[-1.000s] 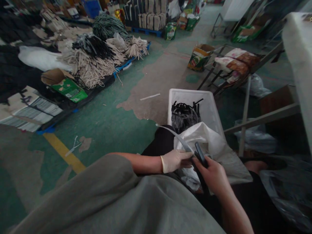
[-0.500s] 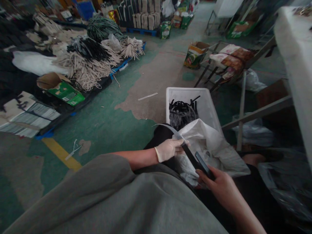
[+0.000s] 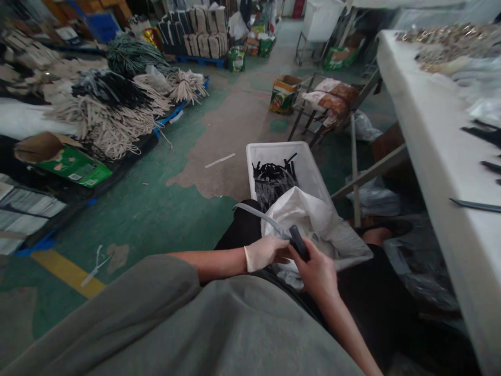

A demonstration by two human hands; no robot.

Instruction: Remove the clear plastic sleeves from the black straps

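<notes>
A grey strip (image 3: 258,213) slants over the dark knee (image 3: 231,230) and the white bag's (image 3: 338,237) edge, its near end pinched in the gloved left hand (image 3: 264,253); the right hand (image 3: 318,267), beside it, grips a dark piece (image 3: 299,243) (kind unclear). A loosened pinch could drop the strip.

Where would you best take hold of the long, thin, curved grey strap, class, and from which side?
Probably by its free end, coming from the person's left: the strap curves out past the pale-gloved left hand, leaving that end clear of it and the bare right hand.
</notes>
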